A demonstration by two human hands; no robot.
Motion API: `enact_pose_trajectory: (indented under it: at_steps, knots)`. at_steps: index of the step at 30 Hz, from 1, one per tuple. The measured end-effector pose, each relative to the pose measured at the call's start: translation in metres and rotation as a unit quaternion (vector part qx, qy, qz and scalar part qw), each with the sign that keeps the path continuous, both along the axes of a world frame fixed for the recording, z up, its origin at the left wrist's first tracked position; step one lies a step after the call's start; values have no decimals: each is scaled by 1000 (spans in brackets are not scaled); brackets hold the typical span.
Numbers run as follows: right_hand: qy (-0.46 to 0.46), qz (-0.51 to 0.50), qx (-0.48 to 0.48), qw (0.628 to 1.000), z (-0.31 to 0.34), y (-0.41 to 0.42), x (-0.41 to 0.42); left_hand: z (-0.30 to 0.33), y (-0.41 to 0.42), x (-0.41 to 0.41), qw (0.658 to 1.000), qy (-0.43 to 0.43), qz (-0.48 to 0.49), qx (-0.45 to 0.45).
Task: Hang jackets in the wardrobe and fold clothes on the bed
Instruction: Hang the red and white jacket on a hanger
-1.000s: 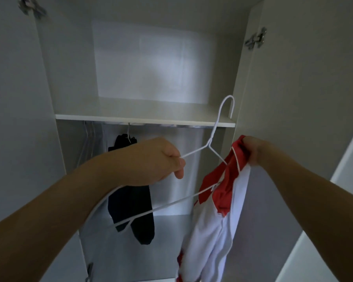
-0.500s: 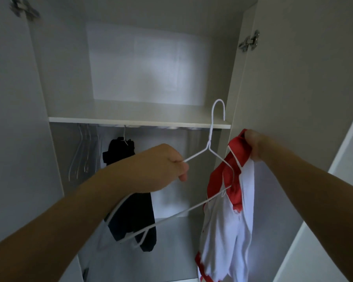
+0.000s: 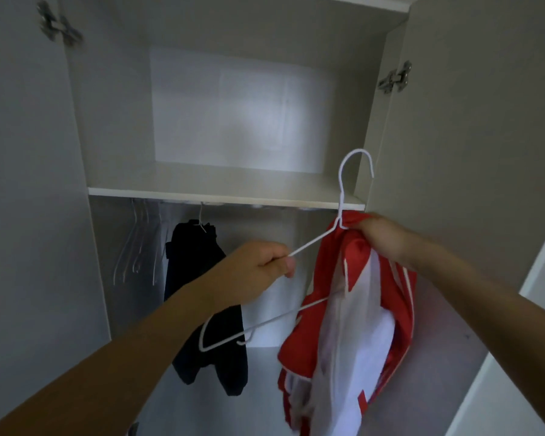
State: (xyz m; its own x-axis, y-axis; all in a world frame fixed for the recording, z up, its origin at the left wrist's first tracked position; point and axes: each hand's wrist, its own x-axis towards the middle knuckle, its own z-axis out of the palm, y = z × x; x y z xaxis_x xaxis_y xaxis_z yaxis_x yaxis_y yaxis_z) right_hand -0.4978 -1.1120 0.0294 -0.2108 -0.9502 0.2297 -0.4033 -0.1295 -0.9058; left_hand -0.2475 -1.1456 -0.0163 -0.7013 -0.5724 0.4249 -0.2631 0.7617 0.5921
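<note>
Your left hand (image 3: pixel 258 272) is curled around the upper arm of a thin white wire hanger (image 3: pixel 315 247), pinching the wire between thumb and fingers just left of centre, so the hanger tilts with its hook up and to the right and its far corner dropping down beside your forearm. Your right hand (image 3: pixel 381 236) grips the top of a red and white zip-up jacket (image 3: pixel 359 325), bunching the collar fabric right at the neck of the hanger, where wire and cloth meet; the hanger's right arm and lower bar pass into the jacket, though how far the shoulder sits on the wire you cannot tell. The jacket hangs loose below your right fist, in front of the lower right part of the open grey wardrobe (image 3: pixel 114 121). The hanger's hook rises in front of the right end of the wardrobe's pale horizontal shelf (image 3: pixel 202 193), not hooked on anything. Under that shelf, to the left, a dark garment (image 3: pixel 202 294) hangs on its own hanger, and further left a few bare wire hangers (image 3: pixel 139 243) hang close together. Both doors stand open, with a metal hinge (image 3: pixel 395 77) on the right door and another hinge (image 3: pixel 59 26) at the upper left.
</note>
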Motion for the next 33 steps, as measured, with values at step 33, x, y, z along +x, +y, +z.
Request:
enact_pose_trajectory:
  at_steps: [33]
  knots:
    - [339,-367,37,865,-26,21,-28,41,-90,24,905,161,74,385]
